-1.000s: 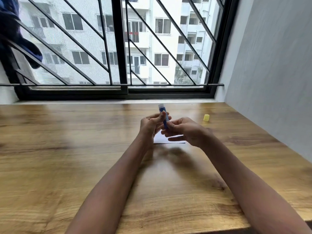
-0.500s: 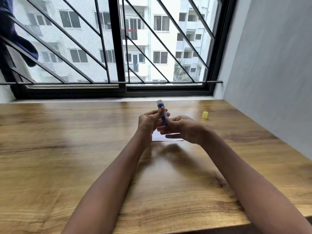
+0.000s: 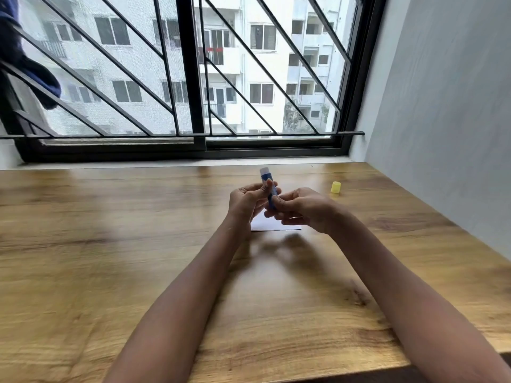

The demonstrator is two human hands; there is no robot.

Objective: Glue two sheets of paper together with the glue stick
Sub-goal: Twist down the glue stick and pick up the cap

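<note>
Since a moment ago little has moved: our hands have only crept a touch toward the window, the glue stick still upright between them.

Our left hand (image 3: 250, 201) pinches the blue plastic glue stick (image 3: 268, 186) round its barrel while our right hand (image 3: 302, 210) grips its lower end, likely to twist the glue up; the whitish tip stands uncapped, pointing up, clear of any surface. Its small yellow cap (image 3: 335, 187) sits aside on the wooden table (image 3: 110, 258), well apart. The white paper sheets (image 3: 266, 225) lie flat beneath our hands, not yet glued as far as we can tell.
</note>
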